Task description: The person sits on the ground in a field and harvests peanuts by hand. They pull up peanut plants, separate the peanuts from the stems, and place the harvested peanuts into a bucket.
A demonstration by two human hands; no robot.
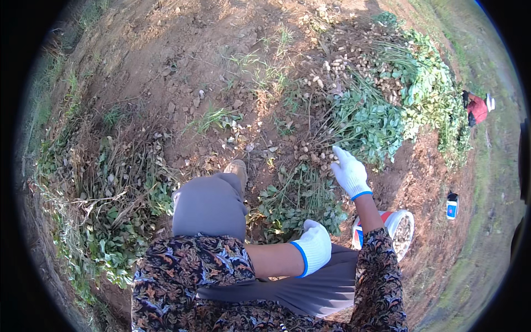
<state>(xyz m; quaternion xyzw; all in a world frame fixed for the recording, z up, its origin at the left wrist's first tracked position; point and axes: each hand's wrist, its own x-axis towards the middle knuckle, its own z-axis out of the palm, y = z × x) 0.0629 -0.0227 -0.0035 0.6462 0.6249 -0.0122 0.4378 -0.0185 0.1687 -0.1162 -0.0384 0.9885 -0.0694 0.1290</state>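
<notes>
My right hand, in a white knit glove with a blue cuff, reaches out beside pulled peanut plants. Its thumb and forefinger are apart, with nothing visible between them. Peanut pods on the roots lie just left of its fingertips. Below them a leafy peanut plant is spread on the soil. My left hand, gloved the same way, is bent over my lap near those leaves. Its fingers curl out of sight, so whether it grips anything is hidden. Another bunch of green peanut tops lies beyond my right hand.
A white bucket of peanuts lies tipped by my right forearm. Heaped peanut plants with pods extend at the upper right; wilted vines lie left. A small container stands farther right. Another person is in the distance.
</notes>
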